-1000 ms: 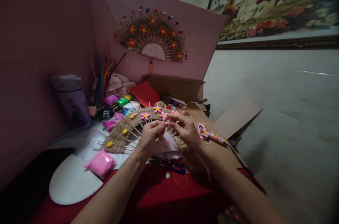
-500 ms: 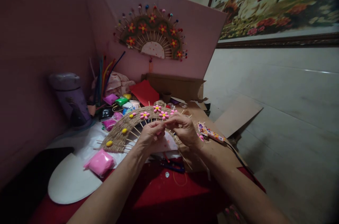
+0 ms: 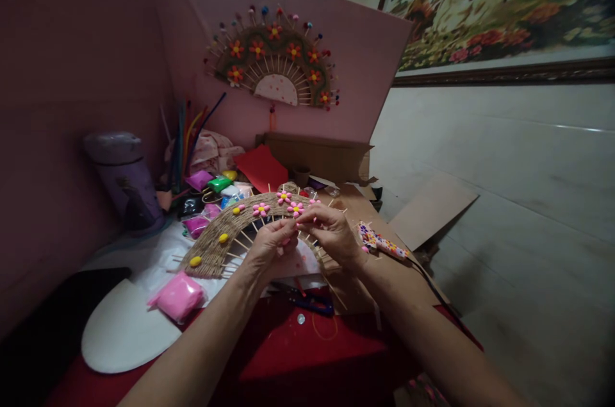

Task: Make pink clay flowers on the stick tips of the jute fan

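Note:
My left hand (image 3: 269,243) and my right hand (image 3: 329,231) meet at the fingertips, both closed in a pinch. A bit of pink modelling clay (image 3: 287,241) shows inside the left fingers; the fingers mostly hide the small piece where they meet. Below and behind them lies a fan-shaped craft (image 3: 211,240) of twine wound over thin sticks. Pink clay flowers (image 3: 261,209) with yellow centres sit along its arc, and bare yellow dots (image 3: 223,238) mark its left side. Part of its right side is behind my right hand.
A pink clay packet (image 3: 179,296) and a white foam piece (image 3: 127,330) lie at left. Dark-handled scissors (image 3: 310,302) are in front, a flower-patterned glue gun (image 3: 384,244) with cord at right. A purple bottle (image 3: 127,186) stands back left; a finished fan (image 3: 273,61) hangs behind.
The view has shifted slightly. My hands stay together over the craft, and the right fingers have moved a little against the left fingertips.

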Action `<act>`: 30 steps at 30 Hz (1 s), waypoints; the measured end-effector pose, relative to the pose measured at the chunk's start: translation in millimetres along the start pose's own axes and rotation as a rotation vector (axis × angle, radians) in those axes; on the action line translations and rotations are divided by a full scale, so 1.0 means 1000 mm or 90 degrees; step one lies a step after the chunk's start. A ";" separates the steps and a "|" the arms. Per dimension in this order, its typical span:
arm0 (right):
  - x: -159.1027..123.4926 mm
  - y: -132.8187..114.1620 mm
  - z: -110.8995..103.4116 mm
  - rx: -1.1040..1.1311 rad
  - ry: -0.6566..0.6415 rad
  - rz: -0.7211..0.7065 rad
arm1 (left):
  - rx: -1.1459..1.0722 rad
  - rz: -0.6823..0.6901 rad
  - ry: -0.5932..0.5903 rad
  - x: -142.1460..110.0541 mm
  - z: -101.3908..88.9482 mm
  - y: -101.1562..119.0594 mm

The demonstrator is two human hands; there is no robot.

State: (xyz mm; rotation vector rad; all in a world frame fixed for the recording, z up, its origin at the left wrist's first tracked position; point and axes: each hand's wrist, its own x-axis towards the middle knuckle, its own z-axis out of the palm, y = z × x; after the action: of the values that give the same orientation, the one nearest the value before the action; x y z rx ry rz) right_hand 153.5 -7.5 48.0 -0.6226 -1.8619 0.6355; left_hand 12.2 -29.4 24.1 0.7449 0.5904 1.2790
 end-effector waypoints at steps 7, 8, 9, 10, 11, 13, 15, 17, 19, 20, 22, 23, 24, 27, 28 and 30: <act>0.008 0.008 -0.004 -0.069 -0.049 -0.100 | 0.026 0.014 -0.045 0.001 -0.005 -0.001; 0.010 0.009 -0.006 -0.095 -0.066 -0.122 | 0.028 0.019 -0.041 0.001 -0.005 0.000; 0.011 0.010 -0.007 -0.114 -0.076 -0.139 | 0.025 0.030 -0.028 0.001 -0.004 0.001; 0.013 0.010 -0.008 -0.123 -0.077 -0.148 | 0.021 0.042 -0.012 0.001 -0.003 0.002; 0.014 0.011 -0.008 -0.122 -0.069 -0.150 | 0.016 0.051 0.004 0.001 -0.001 0.003; 0.014 0.012 -0.005 -0.103 -0.031 -0.135 | 0.007 0.059 0.028 0.000 0.001 0.005; 0.012 0.015 0.000 -0.084 0.025 -0.116 | 0.004 0.056 0.042 0.000 0.003 0.005; 0.006 0.020 0.003 -0.074 0.079 -0.103 | 0.007 0.048 0.044 0.001 0.002 0.003; -0.002 0.026 0.003 -0.099 0.116 -0.103 | 0.014 0.045 0.025 0.001 0.000 0.001; -0.005 0.028 0.002 -0.115 0.114 -0.100 | 0.015 0.047 0.014 0.002 -0.001 0.000; -0.011 0.032 -0.001 -0.141 0.114 -0.117 | 0.012 0.058 -0.003 0.002 -0.002 -0.001; -0.013 0.033 -0.002 -0.154 0.115 -0.125 | 0.013 0.064 -0.005 0.002 -0.003 -0.001; -0.014 0.032 -0.004 -0.166 0.119 -0.134 | 0.016 0.065 -0.005 0.001 -0.003 -0.001; -0.014 0.028 -0.005 -0.202 0.116 -0.165 | 0.026 0.057 0.011 0.001 -0.004 -0.001; -0.014 0.027 -0.005 -0.214 0.105 -0.179 | 0.026 0.050 0.020 0.001 -0.003 -0.001; -0.015 0.025 -0.003 -0.235 0.075 -0.207 | 0.022 0.034 0.027 0.000 -0.003 0.000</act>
State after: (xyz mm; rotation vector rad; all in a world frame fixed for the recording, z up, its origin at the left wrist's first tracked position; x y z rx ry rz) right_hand 164.8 1.0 22.7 -0.5594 -1.9264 0.0404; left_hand 9.8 -28.6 22.0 0.7688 0.6316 1.3393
